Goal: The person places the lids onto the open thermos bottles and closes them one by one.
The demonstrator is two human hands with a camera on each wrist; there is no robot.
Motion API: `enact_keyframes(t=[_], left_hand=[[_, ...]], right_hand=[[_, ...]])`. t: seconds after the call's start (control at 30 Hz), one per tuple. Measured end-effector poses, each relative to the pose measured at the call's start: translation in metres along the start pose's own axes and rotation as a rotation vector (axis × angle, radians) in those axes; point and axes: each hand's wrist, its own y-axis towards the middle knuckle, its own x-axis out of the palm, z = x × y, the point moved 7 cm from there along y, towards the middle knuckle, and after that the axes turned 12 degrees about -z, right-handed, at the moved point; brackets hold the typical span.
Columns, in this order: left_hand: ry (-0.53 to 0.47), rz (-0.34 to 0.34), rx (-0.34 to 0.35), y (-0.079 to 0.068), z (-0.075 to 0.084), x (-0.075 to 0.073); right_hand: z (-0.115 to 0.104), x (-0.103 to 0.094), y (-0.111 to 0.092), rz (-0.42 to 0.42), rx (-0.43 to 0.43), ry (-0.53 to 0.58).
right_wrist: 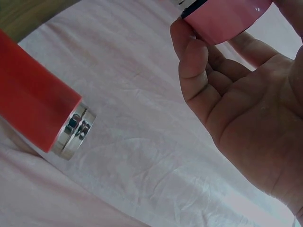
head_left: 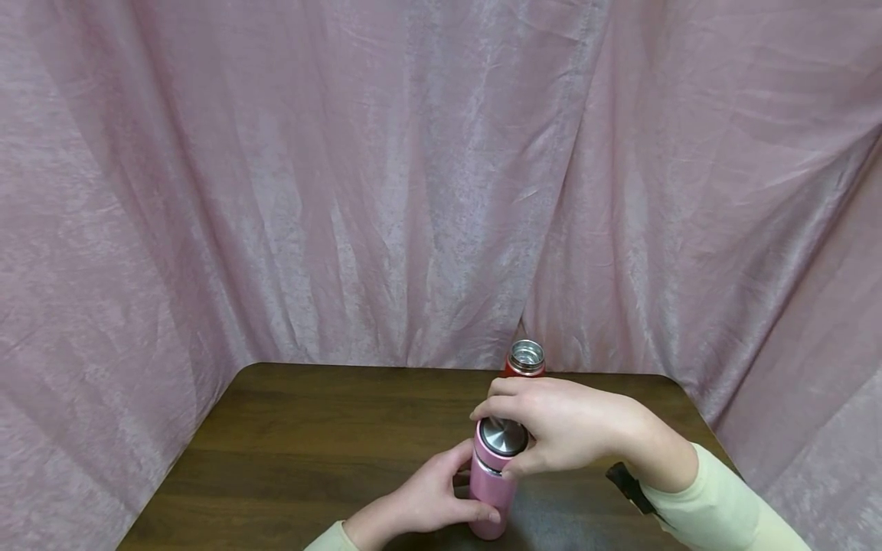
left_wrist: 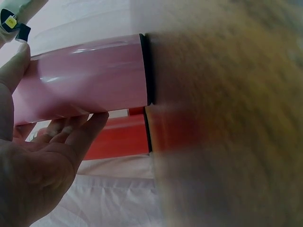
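A pink thermos bottle (head_left: 488,501) stands upright near the front of the table. Its pink lid (head_left: 504,438) has a brushed steel top, and a shiny metal ring shows just below it. My left hand (head_left: 430,491) holds the bottle's lower body, thumb on the near side and fingers on the far side. From above, my right hand (head_left: 568,425) grips the lid between thumb and fingers. Behind that hand is a red thermos bottle (right_wrist: 35,92), upright and without a lid, its steel mouth (head_left: 527,354) bare; the head view shows only its top.
The dark wooden table (head_left: 310,436) has rounded far corners. Pink velvety curtains (head_left: 344,191) hang close behind it and along both sides. A black strap (head_left: 630,487) is on the right wrist, by the pale sleeve.
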Motion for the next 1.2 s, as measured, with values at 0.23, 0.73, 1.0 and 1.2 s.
enact_keyframes(t=[0.23,0.73,1.0,1.2], left_hand=[[-0.003,-0.005,-0.003,-0.001,0.000,0.000],[-0.042,-0.009,0.006,0.000,-0.002,0.002],[-0.052,-0.010,0.003,-0.001,-0.006,0.002],[-0.059,-0.009,-0.001,-0.001,-0.006,0.003]], right_hand=[[0.002,0.004,0.002,-0.037,0.050,0.038],[0.001,0.008,0.001,-0.030,0.025,0.034],[0.003,0.011,0.001,-0.035,0.048,0.039],[0.005,0.014,-0.002,-0.026,0.067,0.069]])
